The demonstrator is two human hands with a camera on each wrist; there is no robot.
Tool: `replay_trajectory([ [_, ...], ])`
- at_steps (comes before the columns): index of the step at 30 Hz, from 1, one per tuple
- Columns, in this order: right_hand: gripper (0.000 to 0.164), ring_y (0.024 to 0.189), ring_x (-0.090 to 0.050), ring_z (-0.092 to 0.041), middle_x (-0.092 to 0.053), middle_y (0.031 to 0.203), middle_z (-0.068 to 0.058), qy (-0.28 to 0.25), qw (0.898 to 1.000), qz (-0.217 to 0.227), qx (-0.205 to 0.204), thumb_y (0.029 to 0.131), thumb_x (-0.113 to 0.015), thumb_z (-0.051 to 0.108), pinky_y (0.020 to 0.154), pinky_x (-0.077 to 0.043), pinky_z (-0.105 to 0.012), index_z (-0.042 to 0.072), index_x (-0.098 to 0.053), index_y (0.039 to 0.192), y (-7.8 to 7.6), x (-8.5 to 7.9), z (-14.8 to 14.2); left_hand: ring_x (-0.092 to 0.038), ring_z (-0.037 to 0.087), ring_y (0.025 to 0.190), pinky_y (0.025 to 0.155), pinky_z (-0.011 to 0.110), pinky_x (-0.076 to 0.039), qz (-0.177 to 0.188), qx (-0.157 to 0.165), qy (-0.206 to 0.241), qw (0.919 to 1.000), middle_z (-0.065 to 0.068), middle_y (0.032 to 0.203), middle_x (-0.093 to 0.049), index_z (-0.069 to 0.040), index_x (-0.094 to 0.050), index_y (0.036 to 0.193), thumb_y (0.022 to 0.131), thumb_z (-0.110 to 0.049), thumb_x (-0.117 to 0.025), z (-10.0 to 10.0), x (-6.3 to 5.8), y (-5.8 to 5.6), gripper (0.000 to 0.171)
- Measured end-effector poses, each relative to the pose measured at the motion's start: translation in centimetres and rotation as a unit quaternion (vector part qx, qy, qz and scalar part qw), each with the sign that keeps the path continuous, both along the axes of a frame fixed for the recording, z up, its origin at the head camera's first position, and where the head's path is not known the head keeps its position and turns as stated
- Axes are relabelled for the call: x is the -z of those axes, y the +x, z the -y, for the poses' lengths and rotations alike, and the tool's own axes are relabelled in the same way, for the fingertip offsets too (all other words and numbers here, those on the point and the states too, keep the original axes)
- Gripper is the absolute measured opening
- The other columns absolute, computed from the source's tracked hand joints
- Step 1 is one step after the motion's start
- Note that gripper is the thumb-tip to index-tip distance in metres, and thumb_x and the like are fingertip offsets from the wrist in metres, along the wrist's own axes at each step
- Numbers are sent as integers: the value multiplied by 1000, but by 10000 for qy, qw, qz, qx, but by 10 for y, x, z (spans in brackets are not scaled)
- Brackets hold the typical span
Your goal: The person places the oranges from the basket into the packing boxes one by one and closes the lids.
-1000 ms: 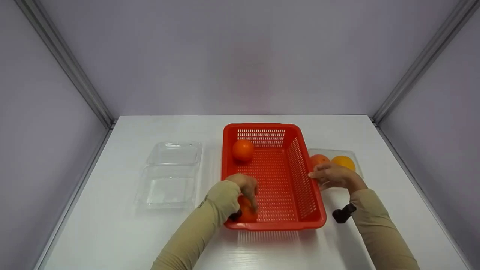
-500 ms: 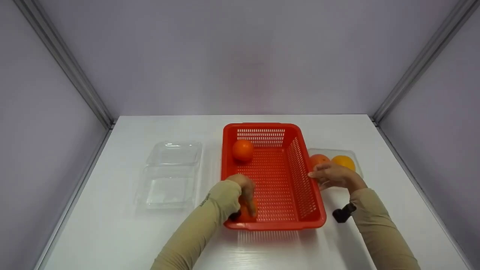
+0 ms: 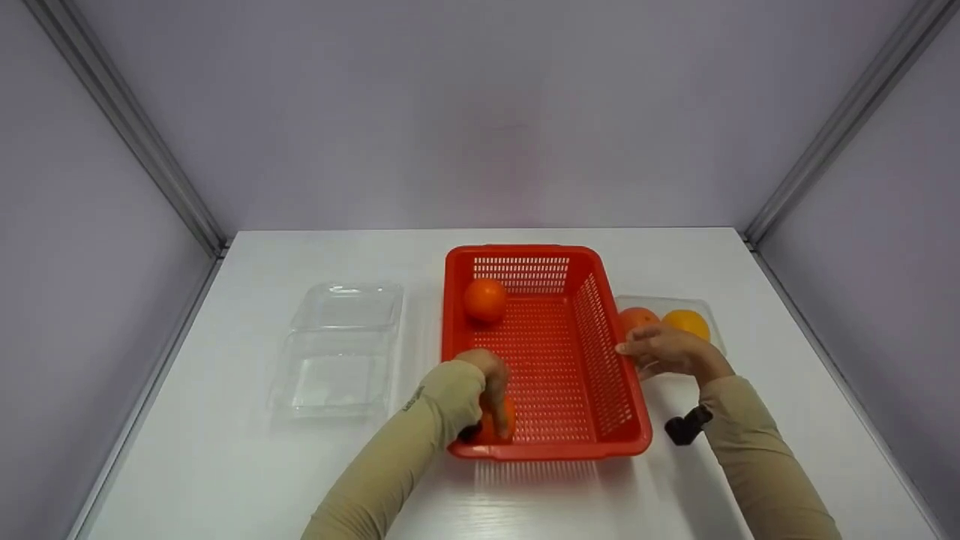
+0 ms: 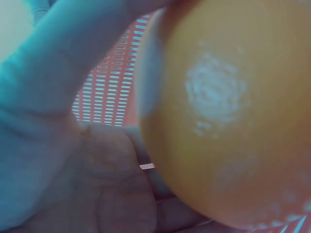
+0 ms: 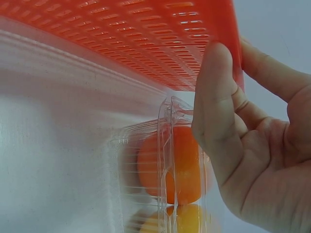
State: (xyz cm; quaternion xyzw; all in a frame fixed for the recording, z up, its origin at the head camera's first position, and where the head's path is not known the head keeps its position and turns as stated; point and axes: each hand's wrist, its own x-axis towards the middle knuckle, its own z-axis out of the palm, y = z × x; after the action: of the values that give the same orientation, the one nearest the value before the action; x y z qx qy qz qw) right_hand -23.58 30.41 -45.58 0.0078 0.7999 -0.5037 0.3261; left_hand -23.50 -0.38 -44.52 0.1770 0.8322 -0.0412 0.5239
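In the head view a red plastic basket [image 3: 555, 451] with slotted walls stands mid-table. My left hand [image 3: 489, 375] reaches down into its near left corner and grips an orange [image 3: 511, 415]. The left wrist view has that orange [image 4: 218, 121] close up, thumb across its top and fingers behind it. Another orange [image 3: 486, 300] lies in the basket's far left corner. My right hand [image 3: 667, 350] pinches the basket's right rim; in the right wrist view the thumb and fingers are on either side of the red edge [image 5: 226, 29].
Right of the basket, a clear plastic box [image 3: 718, 334] holds a reddish orange fruit [image 3: 637, 318] and a yellower one [image 3: 686, 324], partly behind the right hand. An open clear clamshell box [image 3: 341, 375] lies to the left. Pale walls enclose the white table [image 3: 247, 480].
The left hand's fingers have shifted slightly downward around the orange in the near corner. The right hand keeps its hold on the rim, and the basket has stayed in place.
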Motion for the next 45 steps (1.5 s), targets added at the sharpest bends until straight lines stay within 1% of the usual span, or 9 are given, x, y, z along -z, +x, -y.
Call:
replay_trajectory([
  [8,18,68,-66,-9,-69,84,6,-72,9999,-7,-75,92,-63,27,70,-59,-27,11,-59,99,-1,2,0,-55,11,79,78,23,-52,-98,30,87,9999,-2,78,-58,-8,-64,80,72,-47,-81,0,0,1,44],
  [13,16,69,-67,-9,-70,84,6,-91,9999,-18,-68,93,-63,27,70,-59,-28,12,-60,98,-1,3,0,-55,11,82,87,23,-53,78,116,-247,9996,-2,82,-57,-6,-65,88,74,-49,-79,-4,-1,1,47],
  [20,18,71,-68,-10,-70,85,5,-107,9999,-14,-18,92,-64,26,71,-60,-28,10,-60,99,1,2,0,-55,10,80,80,21,-52,130,250,-555,9981,-3,81,-57,-7,-63,88,76,-50,-77,-9,-1,1,47],
  [25,17,70,-66,-10,-69,85,5,-123,9999,-17,-12,92,-64,26,70,-60,-28,11,-59,99,2,1,0,-55,10,83,91,21,-52,232,118,-699,9972,-2,81,-57,-6,-65,94,78,-48,-75,-10,-2,2,46],
  [31,14,70,-66,-11,-69,83,5,-132,9999,-27,16,92,-64,26,69,-60,-28,13,-59,94,2,2,1,-56,12,89,95,24,-52,-600,595,-289,9960,-1,86,-59,-7,-72,91,74,-48,-79,-6,-2,5,45],
  [38,23,69,-68,-10,-71,85,5,-139,9998,37,116,91,-65,26,70,-60,-28,9,-59,103,2,2,1,-58,12,90,90,28,-55,-1660,1195,136,9788,-2,103,-68,-13,-76,99,70,-51,-80,1,-4,16,48],
  [40,25,71,-69,-11,-71,86,5,-133,9998,25,115,91,-65,26,70,-60,-28,8,-59,105,2,2,1,-56,11,87,89,27,-55,-1498,1175,125,9816,-3,95,-66,-12,-76,99,72,-50,-79,0,-4,14,47],
  [43,24,73,-69,-11,-71,86,5,-120,9999,-3,100,91,-65,26,70,-60,-28,8,-59,105,1,1,0,-52,10,85,92,25,-52,-655,930,-31,9935,-3,88,-58,-8,-72,105,80,-47,-72,-2,-6,10,46],
  [45,22,73,-69,-11,-71,86,5,-128,9999,-3,98,91,-65,26,71,-60,-28,9,-59,103,1,2,0,-52,10,84,92,25,-52,-528,845,-26,9950,-2,86,-57,-7,-71,104,81,-46,-72,-3,-7,8,45],
])
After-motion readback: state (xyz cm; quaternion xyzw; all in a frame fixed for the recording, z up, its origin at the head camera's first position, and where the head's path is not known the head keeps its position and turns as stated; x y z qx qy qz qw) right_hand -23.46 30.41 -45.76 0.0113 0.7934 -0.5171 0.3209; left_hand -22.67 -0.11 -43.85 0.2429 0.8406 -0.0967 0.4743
